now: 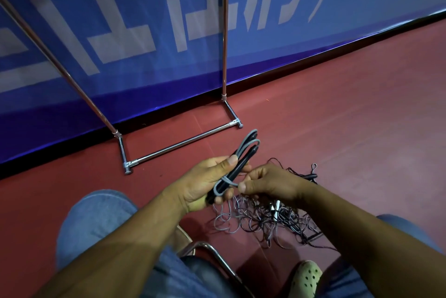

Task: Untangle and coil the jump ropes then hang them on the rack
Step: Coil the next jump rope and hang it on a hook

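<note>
Left hand (202,184): it is gripping the coil (243,153), fingers curling under the bundle's lower half and the thumb pressing along its top.
Right hand (272,182): it is pinching a grey strand between thumb and forefinger, just beside the coil's near end; the strand is running round the bundle there as a wrap.
Coil: grey rope is lying in long loops alongside black handles, all clamped in the left palm. The bundle is slanting up and away from the person, its looped end sticking out past the thumb and pointing toward the rack (183,143). It is hanging in the air above the floor (337,104), touching both hands.
Tangle (265,220): grey and dark cords are lying in a heap on the floor, below and just beyond the right hand. A black handle (311,175) is showing at the heap's far edge, and a white piece (277,206) is poking out near its middle.
Rack: chrome tubing is standing at the floor's far edge against a blue banner (144,32), its low crossbar sitting near the coil's tip.
Person: they are sitting on a chrome-framed chair (217,259), knees apart, a pale green shoe (307,273) resting near the tangle.
</note>
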Available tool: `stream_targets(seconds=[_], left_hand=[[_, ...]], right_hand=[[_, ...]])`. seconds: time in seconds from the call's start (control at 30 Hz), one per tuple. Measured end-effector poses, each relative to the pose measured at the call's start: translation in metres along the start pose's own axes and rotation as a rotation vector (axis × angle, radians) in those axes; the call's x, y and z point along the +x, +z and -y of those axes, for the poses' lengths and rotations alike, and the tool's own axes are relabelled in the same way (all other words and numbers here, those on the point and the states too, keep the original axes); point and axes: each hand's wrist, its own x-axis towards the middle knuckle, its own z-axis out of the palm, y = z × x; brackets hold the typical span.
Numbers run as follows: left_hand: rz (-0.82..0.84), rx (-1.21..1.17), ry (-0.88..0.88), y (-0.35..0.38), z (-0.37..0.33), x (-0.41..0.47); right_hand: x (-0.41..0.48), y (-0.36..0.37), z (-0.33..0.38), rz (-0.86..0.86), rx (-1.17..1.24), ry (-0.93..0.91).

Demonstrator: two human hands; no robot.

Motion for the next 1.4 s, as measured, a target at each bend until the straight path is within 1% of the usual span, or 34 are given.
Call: stream_targets(seconds=[0.07, 0.17, 0.23, 0.3, 0.37, 0.43, 0.5, 0.6, 0.67, 0.73, 0.8, 0.87, 0.9, 0.97, 1.03, 1.13, 1.3, 1.4], left_hand=[[0.022, 0.027, 0.015, 0.001, -0.002, -0.001], [0.033, 0.074, -0.002, 0.002, -0.007, -0.005], [0.075, 0.224, -0.027, 0.003, -0.012, -0.008], [0.113, 0.46, -0.064, 0.007, -0.014, -0.008], [0.125, 0.675, -0.093, 0.011, -0.016, -0.007], [0.108, 0.762, -0.1, 0.014, -0.017, -0.006], [0.103, 0.794, -0.094, 0.017, -0.018, -0.005], [0.138, 0.981, -0.062, 0.022, -0.015, -0.003], [0.139, 1.079, -0.04, 0.024, -0.012, -0.001], [0.121, 1.084, -0.098, 0.022, -0.011, 0.002], [0.089, 1.06, -0.208, 0.016, -0.01, 0.004], [0.047, 1.053, -0.3, 0.009, -0.007, 0.005], [0.033, 1.045, -0.315, 0.007, -0.006, 0.005], [0.025, 1.006, -0.316, 0.006, -0.003, 0.006], [0.029, 0.961, -0.308, 0.007, 0.001, 0.008], [0.002, 0.957, -0.291, 0.002, 0.013, 0.013], [-0.089, 0.821, -0.234, 0.001, 0.016, 0.012], [-0.072, 0.723, -0.203, -0.002, 0.011, 0.01]], right_hand=[[0.003, -0.003, 0.001, 0.019, -0.045, 0.035], [0.01, -0.008, 0.003, 0.048, -0.175, 0.057], [0.014, -0.013, 0.003, 0.152, -0.203, 0.01], [0.015, -0.025, 0.001, 0.195, -0.251, -0.005], [0.016, -0.038, 0.0, 0.19, -0.383, 0.008], [0.019, -0.042, 0.001, 0.178, -0.447, 0.0], [0.023, -0.043, 0.004, 0.136, -0.418, 0.05], [0.026, -0.043, 0.011, 0.138, -0.374, 0.091], [0.028, -0.04, 0.017, 0.067, -0.395, 0.079], [0.03, -0.034, 0.023, -0.045, -0.444, 0.042], [0.03, -0.026, 0.029, -0.128, -0.495, 0.018], [0.029, -0.017, 0.033, -0.199, -0.595, -0.005], [0.029, -0.013, 0.035, -0.226, -0.669, -0.024], [0.028, -0.003, 0.041, -0.25, -0.773, -0.06], [0.027, 0.005, 0.044, -0.24, -0.796, -0.088], [0.022, 0.016, 0.048, -0.246, -0.822, -0.136], [0.012, 0.021, 0.048, -0.182, -0.721, -0.171], [0.007, 0.022, 0.047, -0.195, -0.708, -0.203]])
